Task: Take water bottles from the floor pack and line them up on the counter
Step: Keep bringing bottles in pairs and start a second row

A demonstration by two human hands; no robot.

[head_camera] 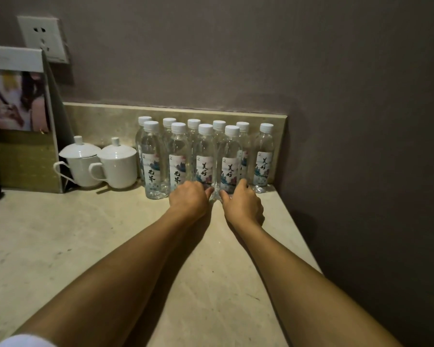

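Several clear water bottles with white caps stand in two rows at the back of the beige counter (110, 246), against the low stone backsplash. My left hand (189, 199) grips the base of a front-row bottle (204, 156). My right hand (242, 204) grips the base of the bottle beside it (229, 159), its fingers wrapped round the bottom. Both bottles stand upright on the counter and touch each other. One bottle (264, 156) stands alone at the right end of the back row. The floor pack is out of view.
Two white lidded cups (118, 164) stand left of the bottles. A standing picture card (18, 116) leans at the far left under a wall socket (44, 38). The counter's right edge (298, 234) runs along the dark wall.
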